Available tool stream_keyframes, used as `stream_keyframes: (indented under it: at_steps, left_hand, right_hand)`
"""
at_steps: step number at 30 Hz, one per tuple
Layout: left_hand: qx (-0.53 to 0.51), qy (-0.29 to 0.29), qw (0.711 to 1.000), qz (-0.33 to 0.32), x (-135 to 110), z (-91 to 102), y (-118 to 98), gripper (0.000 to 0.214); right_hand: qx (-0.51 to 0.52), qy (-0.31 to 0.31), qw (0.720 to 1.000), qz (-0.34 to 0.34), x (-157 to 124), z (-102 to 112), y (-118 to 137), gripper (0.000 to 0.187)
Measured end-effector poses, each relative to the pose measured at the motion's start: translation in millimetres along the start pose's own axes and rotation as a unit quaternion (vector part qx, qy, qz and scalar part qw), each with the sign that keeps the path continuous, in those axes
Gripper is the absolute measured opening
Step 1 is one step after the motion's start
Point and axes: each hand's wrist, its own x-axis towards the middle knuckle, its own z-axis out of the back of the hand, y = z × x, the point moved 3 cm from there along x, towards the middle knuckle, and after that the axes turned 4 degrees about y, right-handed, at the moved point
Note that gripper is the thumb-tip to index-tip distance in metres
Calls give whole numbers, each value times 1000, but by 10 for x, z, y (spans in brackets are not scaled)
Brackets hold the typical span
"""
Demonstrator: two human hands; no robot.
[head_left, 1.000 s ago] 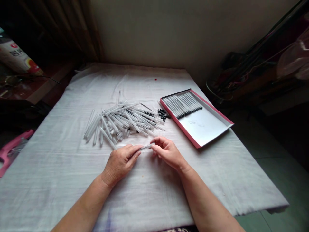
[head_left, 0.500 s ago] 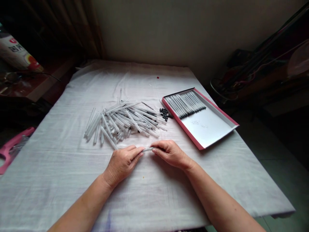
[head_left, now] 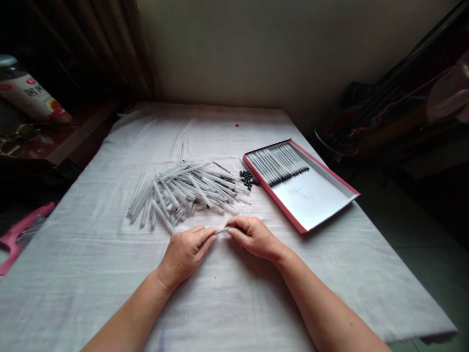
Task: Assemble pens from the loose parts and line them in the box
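My left hand [head_left: 185, 252] and my right hand [head_left: 252, 237] meet low over the white cloth, both pinched on one thin clear pen tube [head_left: 221, 230]; only a short stretch of it shows between the fingertips. Just beyond lies a loose pile of clear pen tubes and refills [head_left: 185, 190]. A small heap of black caps [head_left: 246, 178] sits at the pile's right end. Further right, a shallow red-edged box [head_left: 322, 205] holds a neat row of finished pens [head_left: 278, 164] at its far end.
The white cloth [head_left: 220, 303] covers the whole table; its right edge drops to the floor. A pink object [head_left: 18, 234] lies off the table at left, with a printed bottle [head_left: 32, 95] on a dark shelf behind. Clutter and cables fill the right background.
My hands have closed in on each other, so less of the tube shows between them. The view has shifted slightly; nothing else on the table has moved.
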Motion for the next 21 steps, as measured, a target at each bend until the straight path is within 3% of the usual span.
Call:
stream_keyframes:
  at_steps: [3,6,13,17,21]
  left_hand:
    - [-32,-7,999,6,12,20,46,25]
    - [-57,-53,997,16,12,65,136,23]
    - [-61,-101,992,34,5,68,233,18]
    - [-62,-103,992,29,13,56,223,20]
    - [-66,-104,992,19,16,64,211,21]
  right_hand:
    - [15,-24,1000,-4,-2,35,7,16]
    - [44,-92,995,-21,-24,143,-7,14]
    - [221,-175,955,-86,-14,365,-9,21]
    - [229,-242,939,-82,1,595,21,24]
    - [206,-263,941,-49,-4,889,52,30]
